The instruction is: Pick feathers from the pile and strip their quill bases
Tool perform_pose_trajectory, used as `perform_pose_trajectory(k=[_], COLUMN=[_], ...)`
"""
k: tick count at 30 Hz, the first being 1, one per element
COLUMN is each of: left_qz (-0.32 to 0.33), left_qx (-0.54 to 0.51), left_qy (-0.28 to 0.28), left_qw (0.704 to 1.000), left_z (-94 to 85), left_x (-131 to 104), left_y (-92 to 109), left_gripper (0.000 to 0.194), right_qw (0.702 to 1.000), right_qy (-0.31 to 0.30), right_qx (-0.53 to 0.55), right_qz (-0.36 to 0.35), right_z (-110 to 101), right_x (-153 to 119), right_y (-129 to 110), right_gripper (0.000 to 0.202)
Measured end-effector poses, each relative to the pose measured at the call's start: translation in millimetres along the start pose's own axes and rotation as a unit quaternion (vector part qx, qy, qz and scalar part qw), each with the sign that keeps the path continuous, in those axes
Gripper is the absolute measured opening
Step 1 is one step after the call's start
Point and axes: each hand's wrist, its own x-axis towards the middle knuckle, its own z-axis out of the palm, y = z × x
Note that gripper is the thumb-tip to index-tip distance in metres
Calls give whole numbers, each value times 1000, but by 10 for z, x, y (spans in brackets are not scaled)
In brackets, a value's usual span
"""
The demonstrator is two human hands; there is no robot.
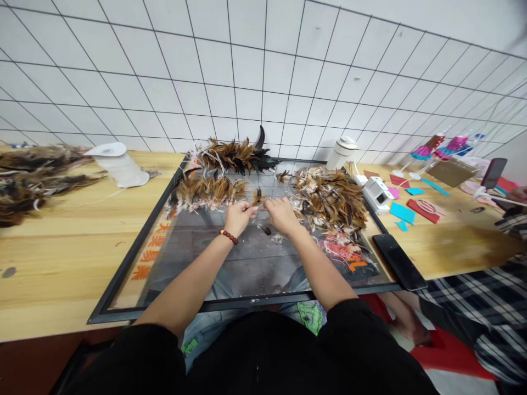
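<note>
My left hand (240,218), with a beaded bracelet (229,236) on the wrist, pinches a small brown feather (257,196) at the fingertips. Close beside it my right hand (281,215) is closed in a pinch; what it holds is too small to make out. Both hands are above a dark glass panel (247,258) with a black frame. Left of them lies a row of brown feathers (214,192), and a large feather pile (333,197) is on the right. Behind is a thick feather bundle (234,155) with dark tips.
A white roll (120,164) and more feathers (37,175) lie at left. Pink strings (340,247), a phone (399,261), a white power adapter (376,193) and a white canister (342,151) stand right. Beyond, a person in a plaid sleeve (489,299) sits near coloured pieces (402,213).
</note>
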Motion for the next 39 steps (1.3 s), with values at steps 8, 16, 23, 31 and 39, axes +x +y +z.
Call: perform_pose_trajectory(k=[8, 16, 23, 31, 39], left_qz=[-21, -34, -66, -88, -107], left_qx=[101, -38, -135, -115, -81], left_qy=[-58, -6, 40, -4, -39], left_qw=[993, 999, 988, 989, 990], left_z=[19, -59, -89, -72, -79], left_x=[-71, -8, -12, -36, -48], left_y=[-3, 73, 147, 113, 117], left_gripper=[9, 16, 11, 11, 14], right_qw=[1000, 989, 989, 996, 994], right_qy=[21, 7, -10, -28, 5], right_qx=[12, 48, 81, 84, 105], right_qz=[-8, 139, 123, 25, 23], right_z=[-6, 84, 124, 86, 74], right_x=[2, -10, -30, -14, -4], right_y=[-21, 49, 48, -45, -36], right_gripper=[16, 24, 32, 19, 20])
